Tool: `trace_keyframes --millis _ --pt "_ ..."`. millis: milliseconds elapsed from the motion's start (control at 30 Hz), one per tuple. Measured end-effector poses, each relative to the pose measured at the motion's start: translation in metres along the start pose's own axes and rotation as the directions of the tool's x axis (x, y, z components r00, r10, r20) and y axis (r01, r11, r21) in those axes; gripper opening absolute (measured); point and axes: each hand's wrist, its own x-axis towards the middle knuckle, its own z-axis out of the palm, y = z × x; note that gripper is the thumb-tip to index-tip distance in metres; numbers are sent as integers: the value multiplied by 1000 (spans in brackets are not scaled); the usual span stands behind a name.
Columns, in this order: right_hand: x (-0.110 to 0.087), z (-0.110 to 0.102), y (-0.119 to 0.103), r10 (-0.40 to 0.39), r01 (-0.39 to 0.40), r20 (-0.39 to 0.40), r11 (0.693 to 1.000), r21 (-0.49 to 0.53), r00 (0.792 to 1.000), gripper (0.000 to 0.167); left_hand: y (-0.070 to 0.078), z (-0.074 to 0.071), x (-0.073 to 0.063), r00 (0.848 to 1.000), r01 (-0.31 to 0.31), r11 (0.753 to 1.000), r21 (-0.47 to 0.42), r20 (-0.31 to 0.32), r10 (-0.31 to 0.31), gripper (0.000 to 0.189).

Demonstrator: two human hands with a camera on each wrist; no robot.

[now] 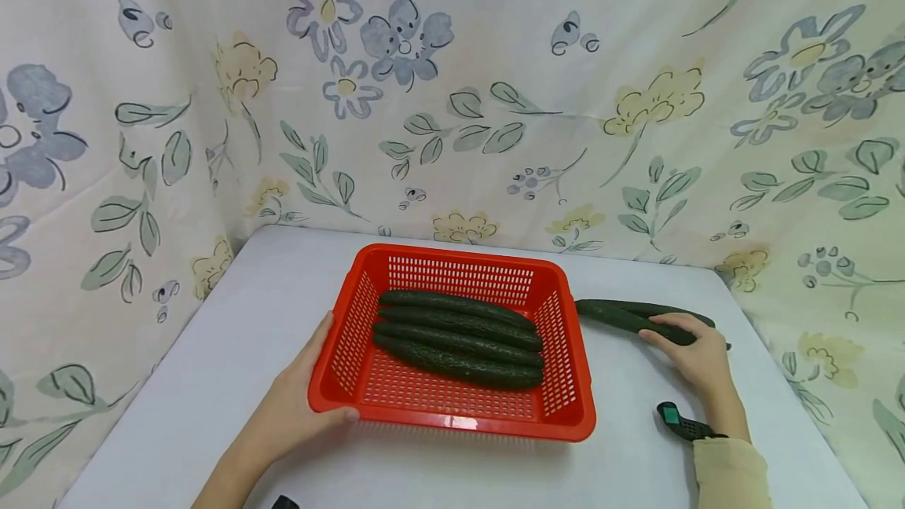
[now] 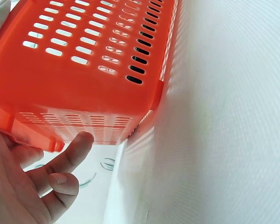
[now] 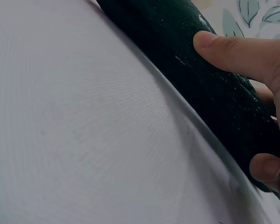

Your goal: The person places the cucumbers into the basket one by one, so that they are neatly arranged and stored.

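Note:
A red plastic basket (image 1: 452,424) with slotted walls stands mid-table, and several dark green cucumbers (image 1: 459,340) lie side by side inside it. My left hand (image 1: 286,407) holds the basket's near left corner, thumb at the front rim and fingers along the left side. In the left wrist view, fingers (image 2: 67,156) bend beneath the rim beside the slotted wall. To the right of the basket, my right hand (image 1: 696,352) grips a cucumber (image 3: 177,60) from above, thumb and fingers around its right part. A second cucumber (image 1: 639,307) lies right behind that one, partly hidden.
White cloth covers the table (image 1: 424,477). A floral curtain (image 1: 452,100) hangs behind it and along both sides. A black band with a small device (image 1: 682,422) sits on the right wrist, just above a beige sleeve (image 1: 731,474).

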Motion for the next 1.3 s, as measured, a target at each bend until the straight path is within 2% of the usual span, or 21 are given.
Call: trace_keyframes --millis 133,233,467,867,1100,1300 --pt "0 -4 -3 27 -28 7 999 18 1000 49 -1 1 0 1000 -2 1000 -2 -1 2 131" --pt "-1 -8 -5 25 -25 -22 1000 8 999 47 -2 1 0 1000 -10 1000 -2 -2 10 131" --pt "1 -18 -11 -61 63 -132 998 13 989 38 -2 2 1 1000 -7 1000 -17 1 7 131" --pt "7 -27 -35 -81 91 -212 995 34 974 35 -2 4 2 1000 0 1000 -10 -2 0 132" --pt "7 -31 -54 -89 102 -229 994 43 969 35 -2 3 2 1000 -6 1000 7 -5 6 132" --pt "8 -26 -66 -147 158 -216 987 33 965 36 -3 1 3 1000 -19 1000 -4 -3 19 132"
